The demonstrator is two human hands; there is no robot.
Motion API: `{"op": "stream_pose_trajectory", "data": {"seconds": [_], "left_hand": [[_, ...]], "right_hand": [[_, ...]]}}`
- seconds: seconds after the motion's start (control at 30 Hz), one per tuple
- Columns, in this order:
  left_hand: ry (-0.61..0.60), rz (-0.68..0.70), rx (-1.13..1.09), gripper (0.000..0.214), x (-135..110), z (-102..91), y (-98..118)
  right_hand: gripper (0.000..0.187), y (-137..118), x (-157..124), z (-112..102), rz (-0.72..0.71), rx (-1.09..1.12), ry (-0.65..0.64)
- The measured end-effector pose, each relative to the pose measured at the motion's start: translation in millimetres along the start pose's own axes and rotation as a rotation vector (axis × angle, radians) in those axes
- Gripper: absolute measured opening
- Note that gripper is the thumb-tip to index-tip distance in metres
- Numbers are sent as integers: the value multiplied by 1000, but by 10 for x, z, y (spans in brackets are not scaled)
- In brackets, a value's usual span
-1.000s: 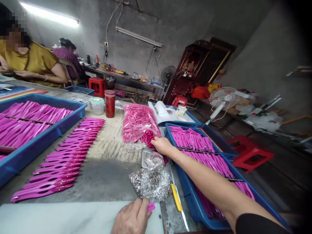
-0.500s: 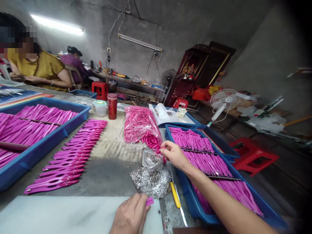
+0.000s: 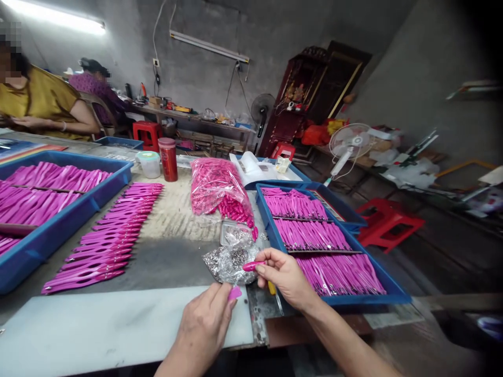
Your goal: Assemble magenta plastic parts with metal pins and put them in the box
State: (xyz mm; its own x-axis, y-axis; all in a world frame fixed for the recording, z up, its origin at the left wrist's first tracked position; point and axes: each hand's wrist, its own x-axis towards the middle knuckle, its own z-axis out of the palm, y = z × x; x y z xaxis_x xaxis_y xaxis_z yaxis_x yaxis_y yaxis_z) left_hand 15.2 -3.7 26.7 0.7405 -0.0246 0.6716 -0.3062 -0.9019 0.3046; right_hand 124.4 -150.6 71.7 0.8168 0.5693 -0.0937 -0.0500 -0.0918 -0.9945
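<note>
My right hand pinches a small pink cap piece between thumb and fingers, just over a crinkled clear bag of small metal parts. My left hand rests on a pale cutting mat with its fingers closed on a small pink piece. A clear bag full of pink caps lies open behind a small metal tray. The two hands are close together at the mat's right end.
A blue tray of magenta handles lies to the right, another blue tray to the left, with a row of magenta pieces on the table between. A red canister and lidded tub stand behind. Two people sit far left.
My right hand drew back from the open bag of pink caps toward me, carrying one pink cap, and now hovers near my left hand. The left hand stayed on the mat.
</note>
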Motion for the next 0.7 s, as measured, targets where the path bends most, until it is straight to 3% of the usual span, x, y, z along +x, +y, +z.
{"op": "stream_pose_trajectory", "data": {"seconds": [0.7], "left_hand": [[-120, -7, 84, 22, -33, -68, 102]], "right_hand": [[29, 241, -326, 59, 31, 98, -37]]}}
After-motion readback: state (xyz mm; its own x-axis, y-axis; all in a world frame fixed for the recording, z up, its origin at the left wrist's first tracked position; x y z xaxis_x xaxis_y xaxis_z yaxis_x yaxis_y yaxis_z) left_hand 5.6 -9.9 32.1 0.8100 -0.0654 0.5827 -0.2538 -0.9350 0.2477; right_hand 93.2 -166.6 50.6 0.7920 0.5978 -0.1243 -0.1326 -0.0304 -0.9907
